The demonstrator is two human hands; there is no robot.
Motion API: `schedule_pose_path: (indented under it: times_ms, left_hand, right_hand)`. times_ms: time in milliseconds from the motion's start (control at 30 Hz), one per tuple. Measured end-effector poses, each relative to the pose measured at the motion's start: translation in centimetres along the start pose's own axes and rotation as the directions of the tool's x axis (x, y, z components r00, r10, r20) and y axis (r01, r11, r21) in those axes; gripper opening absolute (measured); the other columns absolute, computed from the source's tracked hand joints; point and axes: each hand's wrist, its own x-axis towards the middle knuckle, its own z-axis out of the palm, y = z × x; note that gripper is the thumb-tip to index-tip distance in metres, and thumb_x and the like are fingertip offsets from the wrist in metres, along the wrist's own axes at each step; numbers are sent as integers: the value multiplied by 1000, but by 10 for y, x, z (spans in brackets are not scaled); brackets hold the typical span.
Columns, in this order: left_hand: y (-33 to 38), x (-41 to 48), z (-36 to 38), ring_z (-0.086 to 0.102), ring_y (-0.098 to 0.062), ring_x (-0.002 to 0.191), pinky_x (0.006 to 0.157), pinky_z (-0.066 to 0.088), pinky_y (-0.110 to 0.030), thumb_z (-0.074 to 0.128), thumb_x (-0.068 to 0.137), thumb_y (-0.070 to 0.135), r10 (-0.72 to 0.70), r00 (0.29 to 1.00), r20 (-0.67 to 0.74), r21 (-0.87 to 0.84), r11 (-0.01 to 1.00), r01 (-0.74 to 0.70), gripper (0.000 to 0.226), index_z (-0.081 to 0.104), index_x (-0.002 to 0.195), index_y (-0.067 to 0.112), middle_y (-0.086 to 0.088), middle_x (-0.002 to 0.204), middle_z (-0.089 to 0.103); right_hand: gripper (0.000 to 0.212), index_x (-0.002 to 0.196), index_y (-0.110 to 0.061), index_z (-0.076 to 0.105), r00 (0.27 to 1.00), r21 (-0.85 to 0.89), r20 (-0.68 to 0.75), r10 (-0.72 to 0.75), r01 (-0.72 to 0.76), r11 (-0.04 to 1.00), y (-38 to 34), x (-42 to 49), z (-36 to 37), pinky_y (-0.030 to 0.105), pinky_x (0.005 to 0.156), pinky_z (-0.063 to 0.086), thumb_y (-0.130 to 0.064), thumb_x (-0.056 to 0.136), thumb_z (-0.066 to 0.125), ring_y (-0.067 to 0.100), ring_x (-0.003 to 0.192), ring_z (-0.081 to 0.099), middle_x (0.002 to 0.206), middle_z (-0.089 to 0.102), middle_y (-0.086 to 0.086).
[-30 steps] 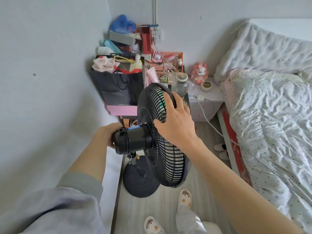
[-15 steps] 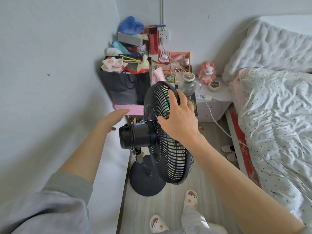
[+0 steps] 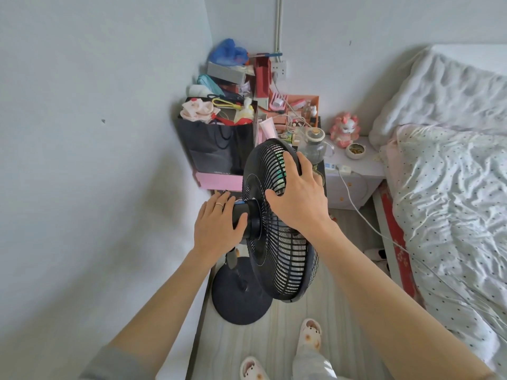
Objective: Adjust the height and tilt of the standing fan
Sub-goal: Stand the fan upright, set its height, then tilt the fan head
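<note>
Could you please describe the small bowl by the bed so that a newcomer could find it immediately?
Start at the bed on the right, then look to the white nightstand beside its head. The small bowl sits on top, in front of the pink plush toy. It is the only round, pale dish there, with brownish contents.

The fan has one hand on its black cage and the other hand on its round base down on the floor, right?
Not quite. The right hand is on the fan's cage, but the left hand is on the motor housing behind the cage, not on the round base, which sits untouched on the floor. The head view shows it.
</note>
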Motion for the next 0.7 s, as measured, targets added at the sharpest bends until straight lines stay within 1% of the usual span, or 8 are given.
schedule_pose_path:
  times_ms: [67,133,233,333,433,533,633,700]
  left_hand:
    - [-5,1,-1,63,-33,120,103,51,-44,46,96,48,27,1000,-5,17,1000,-27,53,71,124,12,-11,130,70]
    - [-9,5,-3,67,-31,108,94,55,-43,41,96,47,54,998,10,36,998,-54,53,72,119,12,-10,120,74]
    - [-9,8,-6,67,-29,98,84,56,-40,38,96,46,75,996,38,68,995,-78,50,74,110,14,-6,105,76]
    - [-7,8,-7,65,-28,93,81,56,-39,37,95,47,73,996,51,42,996,-75,51,74,104,13,-6,98,75]
    - [-5,6,-8,64,-26,96,84,55,-38,36,95,51,65,996,65,34,997,-67,53,72,108,14,-5,102,73]
    - [-3,-1,-7,63,-26,101,88,53,-39,36,95,53,69,994,82,38,997,-72,54,70,112,15,-4,109,72]
    - [-1,-2,-6,62,-28,107,92,52,-41,40,97,51,80,994,68,32,996,-82,52,69,117,13,-7,117,71]
    - [1,0,-6,59,-29,116,98,50,-42,41,100,49,89,993,80,29,995,-92,50,66,123,13,-7,127,67]
  right_hand:
    - [84,158,-27,18,1000,11,2,-4,4,1000,0,-3,0,55,107,39,-41,89,65,44,143,27,166,15,3]
    - [86,158,-27,17,1000,25,7,-21,21,999,1,-6,-1,55,109,37,-42,88,64,44,144,25,167,14,3]
    - [89,159,-29,14,999,56,17,-46,45,997,7,-13,-3,53,114,31,-47,88,64,41,148,20,168,11,3]
    - [89,158,-35,15,999,122,9,-51,50,991,13,-26,-3,52,116,29,-53,86,64,34,152,16,168,9,-1]
    - [89,158,-39,14,998,219,-40,-46,54,974,17,-39,-3,52,116,29,-56,86,64,29,152,20,168,11,-3]
    - [92,159,-36,10,998,304,-66,-18,37,952,20,-47,-5,52,117,32,-58,87,63,24,151,23,167,15,-2]
    - [93,159,-32,10,999,298,-51,6,9,955,24,-49,-5,55,116,32,-61,87,61,24,150,24,167,15,-3]
    - [94,159,-32,9,998,295,-53,15,1,955,26,-50,-5,56,117,31,-61,86,61,25,150,24,167,14,-2]
